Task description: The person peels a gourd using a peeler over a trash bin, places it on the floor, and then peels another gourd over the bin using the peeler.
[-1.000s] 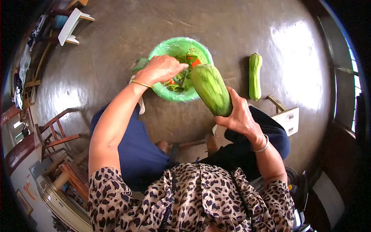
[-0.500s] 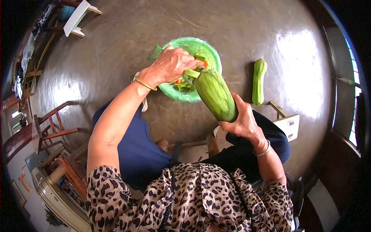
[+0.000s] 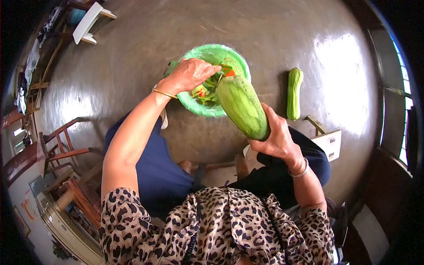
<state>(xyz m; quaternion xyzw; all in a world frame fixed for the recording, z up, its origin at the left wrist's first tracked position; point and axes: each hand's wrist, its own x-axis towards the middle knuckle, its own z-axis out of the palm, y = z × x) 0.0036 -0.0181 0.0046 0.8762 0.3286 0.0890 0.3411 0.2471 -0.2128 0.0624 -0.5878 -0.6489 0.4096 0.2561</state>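
My right hand [image 3: 277,134] is wrapped round the near end of a large green zucchini [image 3: 243,108]. Paler streaks run along its side where skin is off, and it tilts with its far end over a green basin [image 3: 187,105]. My left hand [image 3: 191,73] is closed above the basin, close to that far end. Its fingers grip what looks like a peeler, mostly hidden by the hand, with only a thin edge showing. Inside the basin, which has a clear plastic liner, lie green peelings [image 3: 207,97] and some red-orange bits [image 3: 228,70].
A second zucchini [image 3: 294,93] lies on the brown floor [image 3: 269,26] to the right. Near my right knee is a low white stool [image 3: 329,145]. A white bench [image 3: 88,21] stands at the far left, and a wooden chair [image 3: 66,152] at left.
My left hand has shifted slightly back to the left and down, off the zucchini's tip. A green strip at that tip no longer shows there. The zucchini has moved slightly left.
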